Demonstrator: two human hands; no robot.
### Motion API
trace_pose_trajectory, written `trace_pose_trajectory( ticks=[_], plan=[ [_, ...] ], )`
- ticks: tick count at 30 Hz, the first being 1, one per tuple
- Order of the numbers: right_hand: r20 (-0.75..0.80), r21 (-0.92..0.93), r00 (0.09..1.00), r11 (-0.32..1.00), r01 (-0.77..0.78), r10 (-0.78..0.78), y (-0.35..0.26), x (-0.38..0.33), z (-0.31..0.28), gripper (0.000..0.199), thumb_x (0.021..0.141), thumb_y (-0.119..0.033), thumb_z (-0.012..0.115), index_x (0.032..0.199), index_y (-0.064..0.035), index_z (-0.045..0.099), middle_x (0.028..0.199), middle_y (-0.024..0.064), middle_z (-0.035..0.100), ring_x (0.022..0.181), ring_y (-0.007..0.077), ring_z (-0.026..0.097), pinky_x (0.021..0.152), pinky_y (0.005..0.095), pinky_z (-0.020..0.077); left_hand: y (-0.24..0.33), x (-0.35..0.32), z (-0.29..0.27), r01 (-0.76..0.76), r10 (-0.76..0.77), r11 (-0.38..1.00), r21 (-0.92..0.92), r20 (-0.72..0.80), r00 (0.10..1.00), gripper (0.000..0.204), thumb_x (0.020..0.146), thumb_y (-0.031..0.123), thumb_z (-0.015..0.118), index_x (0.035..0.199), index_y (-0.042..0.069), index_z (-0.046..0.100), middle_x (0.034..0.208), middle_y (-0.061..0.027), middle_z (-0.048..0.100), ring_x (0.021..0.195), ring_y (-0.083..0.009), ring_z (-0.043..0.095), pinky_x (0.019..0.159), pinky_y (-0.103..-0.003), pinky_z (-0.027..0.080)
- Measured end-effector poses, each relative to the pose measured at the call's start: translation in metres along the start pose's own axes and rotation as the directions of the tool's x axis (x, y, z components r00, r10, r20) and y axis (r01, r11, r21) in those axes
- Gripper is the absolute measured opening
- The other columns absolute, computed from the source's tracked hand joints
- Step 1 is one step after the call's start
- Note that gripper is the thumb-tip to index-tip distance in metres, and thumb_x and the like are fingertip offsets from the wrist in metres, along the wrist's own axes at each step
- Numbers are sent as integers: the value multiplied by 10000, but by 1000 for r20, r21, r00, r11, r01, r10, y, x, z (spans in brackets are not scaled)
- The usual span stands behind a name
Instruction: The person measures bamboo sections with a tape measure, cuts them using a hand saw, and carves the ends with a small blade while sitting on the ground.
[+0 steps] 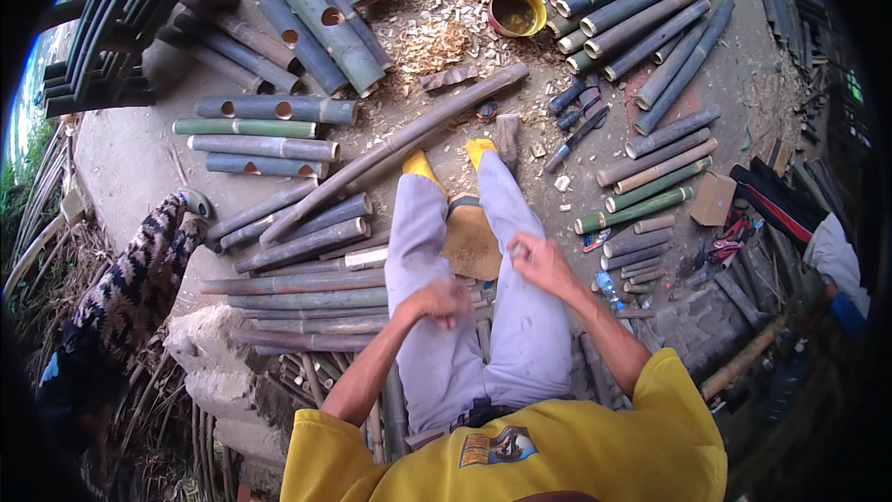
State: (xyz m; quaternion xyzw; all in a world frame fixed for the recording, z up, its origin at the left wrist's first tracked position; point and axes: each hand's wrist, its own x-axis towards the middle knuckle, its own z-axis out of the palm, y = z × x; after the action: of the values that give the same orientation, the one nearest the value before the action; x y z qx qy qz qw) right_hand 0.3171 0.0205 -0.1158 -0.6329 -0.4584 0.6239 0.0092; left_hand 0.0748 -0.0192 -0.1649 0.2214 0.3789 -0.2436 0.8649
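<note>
Two bare hands hover over the seated person's lap, and neither holds anything I can make out: the left hand [444,302] is curled into a loose fist above the left thigh, the right hand [539,260] half-closed with fingers bent, just over the right thigh. Nearest them is the flat tan wooden board [471,244] lying between the knees. With the legs stretched among round stock, I'd judge a shifted foot could roll the long grey-brown bamboo pole [400,144] lying across the yellow shoes [449,160]. Cut green-grey bamboo tubes [269,144] crowd both sides, dark-handled hand tools [578,116] lie near the right foot, and a yellow bowl [518,11] sits beyond among wood shavings [432,37].
</note>
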Motion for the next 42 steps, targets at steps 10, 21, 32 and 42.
trace_pose_trajectory(
  ticks=[10,21,32,42],
  plan=[
    [-92,-295,938,909,296,-335,33,176,-3,263,762,-66,574,1019,-14,555,780,203,589,743,364,601,668,445,478,67,112,-215,-60,482,729,682,-449,752,324,746,184,680,984,-19,599,877,-160,664,723,-247,649,624,-359,531],
    [256,-512,802,628,586,-540,45,182,-7,387,732,-94,599,1114,-41,557,839,97,561,787,238,558,669,342,489,42,101,-260,-146,460,737,660,-332,823,313,772,255,662,947,-1,619,857,-156,661,805,-292,638,730,-376,491],
    [221,-561,727,525,640,-650,73,189,-8,384,675,-57,695,1053,-54,627,755,38,518,640,168,489,546,274,431,47,86,-247,-175,398,855,489,-401,825,239,803,137,639,1006,19,593,840,-53,651,783,-111,609,699,-267,488],
    [211,-585,718,503,636,-663,77,191,-15,405,696,-84,620,1100,-48,605,790,47,531,711,178,505,617,284,455,52,81,-249,-147,427,850,506,-498,754,241,815,179,644,952,-15,600,767,-88,638,701,-145,602,661,-294,487]
  ],
)
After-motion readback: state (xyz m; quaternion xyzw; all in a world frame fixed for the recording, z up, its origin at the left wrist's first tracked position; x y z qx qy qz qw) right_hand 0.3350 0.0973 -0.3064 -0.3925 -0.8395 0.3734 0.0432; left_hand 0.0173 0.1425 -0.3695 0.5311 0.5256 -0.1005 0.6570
